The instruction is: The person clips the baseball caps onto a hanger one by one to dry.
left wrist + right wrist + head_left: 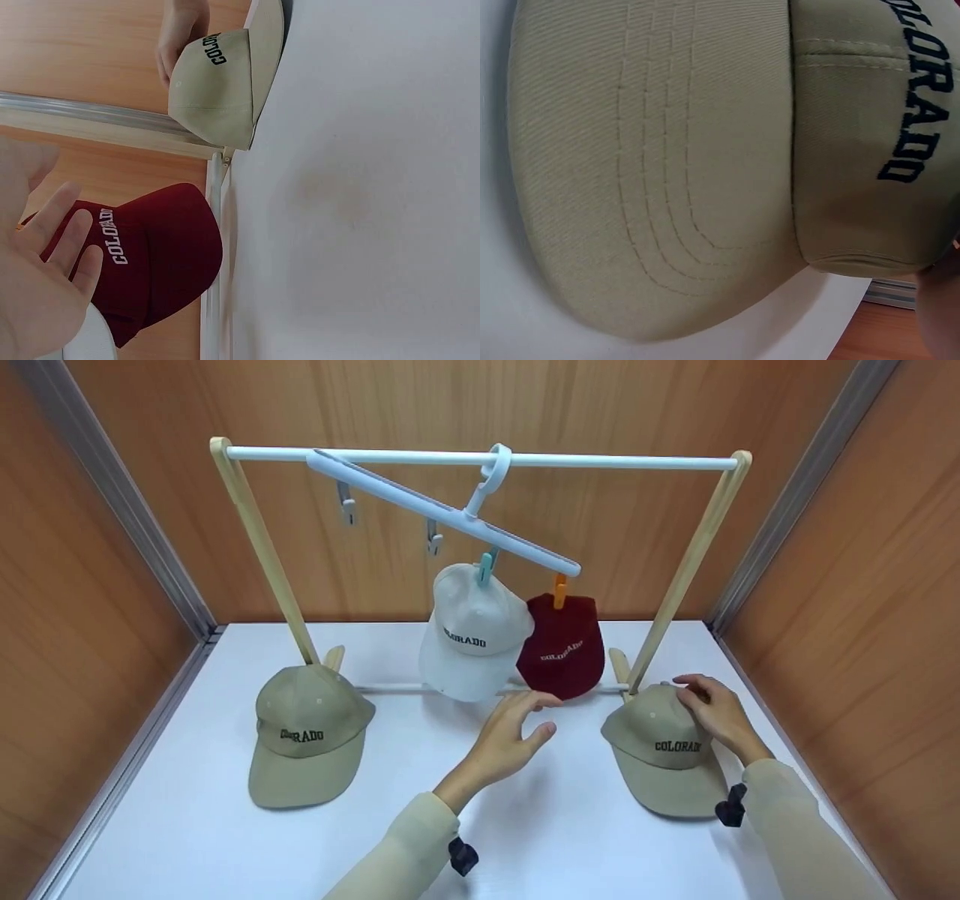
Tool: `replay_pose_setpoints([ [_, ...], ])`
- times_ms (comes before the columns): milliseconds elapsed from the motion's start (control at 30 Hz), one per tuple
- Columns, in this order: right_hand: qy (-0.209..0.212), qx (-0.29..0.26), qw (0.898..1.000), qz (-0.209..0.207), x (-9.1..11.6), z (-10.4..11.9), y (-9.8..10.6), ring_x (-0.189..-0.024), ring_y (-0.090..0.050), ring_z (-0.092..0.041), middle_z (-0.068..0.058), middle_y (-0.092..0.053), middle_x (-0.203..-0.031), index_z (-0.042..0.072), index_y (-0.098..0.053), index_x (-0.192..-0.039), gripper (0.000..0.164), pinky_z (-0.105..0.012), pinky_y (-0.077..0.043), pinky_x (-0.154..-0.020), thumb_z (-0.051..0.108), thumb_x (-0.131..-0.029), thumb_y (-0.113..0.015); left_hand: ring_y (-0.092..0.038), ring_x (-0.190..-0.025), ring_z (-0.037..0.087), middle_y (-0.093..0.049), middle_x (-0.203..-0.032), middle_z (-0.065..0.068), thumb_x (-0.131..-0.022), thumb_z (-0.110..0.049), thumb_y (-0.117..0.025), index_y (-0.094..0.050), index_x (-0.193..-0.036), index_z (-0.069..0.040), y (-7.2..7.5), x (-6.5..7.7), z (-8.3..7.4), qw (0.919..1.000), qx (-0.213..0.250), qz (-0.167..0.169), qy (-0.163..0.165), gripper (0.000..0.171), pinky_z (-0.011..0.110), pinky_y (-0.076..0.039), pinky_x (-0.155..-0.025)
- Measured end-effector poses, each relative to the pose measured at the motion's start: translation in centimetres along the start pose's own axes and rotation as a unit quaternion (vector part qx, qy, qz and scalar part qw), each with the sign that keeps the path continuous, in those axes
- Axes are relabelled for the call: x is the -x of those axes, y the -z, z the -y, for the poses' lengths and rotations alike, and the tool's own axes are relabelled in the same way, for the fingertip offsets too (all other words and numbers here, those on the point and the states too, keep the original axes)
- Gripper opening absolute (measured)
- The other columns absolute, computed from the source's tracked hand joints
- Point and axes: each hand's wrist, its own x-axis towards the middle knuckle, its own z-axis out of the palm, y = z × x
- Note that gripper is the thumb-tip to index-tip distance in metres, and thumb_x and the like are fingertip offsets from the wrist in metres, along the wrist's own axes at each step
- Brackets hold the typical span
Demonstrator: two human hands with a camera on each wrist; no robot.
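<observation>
Below the hanging maroon cap, my left hand is raised with its thumb and fingers apart, holding nothing. My right hand is at the crown of a tan cap on the right, fingers bent near its top; whether it pinches the fabric is hidden. Orange and teal clips hold the maroon cap and a white cap under a pale blue hanger. The hanger tilts down to the right. Close up in the right wrist view, the tan cap's brim fills most of the frame.
A second tan cap sits on the white table at left. The hanger hooks on the white bar of a wooden-legged rack. Two grey clips hang unused on the hanger. Wood-grain panels surround the table.
</observation>
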Motion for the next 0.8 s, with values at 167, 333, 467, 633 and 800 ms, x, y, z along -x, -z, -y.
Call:
replay_pose_setpoints([
  [167, -0.002, -0.008, 1.000, 0.005, 0.0, 0.0, -0.2, -0.131, -0.053, -0.041, -0.023, -0.059, -0.141, 0.007, -0.056, -0.148, 0.051, -0.063, -0.042, -0.113, 0.043, -0.114, -0.047, -0.059, -0.131, 0.021, -0.067, -0.137, -0.010, -0.105, -0.014, -0.069, -0.064, -0.137, -0.024, -0.1, 0.0, 0.1, 1.0000, 0.001, 0.000, -0.007, 0.034, 0.040, -0.047, -0.114],
  [333, -0.002, -0.010, 1.000, 0.009, 0.1, 0.0, -0.5, -0.128, -0.056, -0.039, -0.021, -0.061, -0.139, 0.007, -0.057, -0.145, 0.049, -0.059, -0.044, -0.109, 0.044, -0.114, -0.046, -0.059, -0.129, 0.020, -0.068, -0.135, -0.009, -0.104, -0.014, -0.069, -0.065, -0.137, -0.019, -0.2, 0.1, 0.2, 0.9999, -0.004, -0.004, -0.013, 0.033, 0.039, -0.047, -0.113],
  [467, -0.008, -0.015, 1.000, 0.008, 0.2, 0.3, -0.6, -0.119, -0.056, -0.034, -0.018, -0.063, -0.132, 0.008, -0.059, -0.142, 0.044, -0.049, -0.047, -0.102, 0.039, -0.114, -0.048, -0.059, -0.129, 0.017, -0.067, -0.136, -0.010, -0.104, -0.013, -0.070, -0.065, -0.137, -0.018, -0.4, 0.2, 0.4, 0.9999, 0.003, -0.001, -0.011, 0.034, 0.037, -0.048, -0.113],
  [633, -0.006, -0.035, 0.999, 0.007, 0.2, 0.9, -0.9, -0.114, -0.056, -0.030, -0.016, -0.064, -0.126, 0.007, -0.061, -0.140, 0.042, -0.041, -0.048, -0.097, 0.038, -0.112, -0.053, -0.058, -0.129, 0.013, -0.067, -0.135, -0.011, -0.104, -0.013, -0.069, -0.066, -0.136, -0.021, -0.6, 0.1, 0.7, 0.9999, 0.010, 0.001, -0.013, 0.033, 0.035, -0.049, -0.113],
  [800, 0.001, -0.057, 0.998, 0.015, 0.1, 1.6, -1.1, -0.115, -0.058, -0.029, -0.015, -0.065, -0.128, 0.007, -0.061, -0.139, 0.045, -0.043, -0.049, -0.103, 0.040, -0.110, -0.058, -0.058, -0.129, 0.012, -0.067, -0.136, -0.011, -0.105, -0.013, -0.069, -0.065, -0.137, -0.021, -0.6, 0.1, 0.8, 0.9999, 0.012, 0.002, -0.011, 0.033, 0.035, -0.048, -0.113],
])
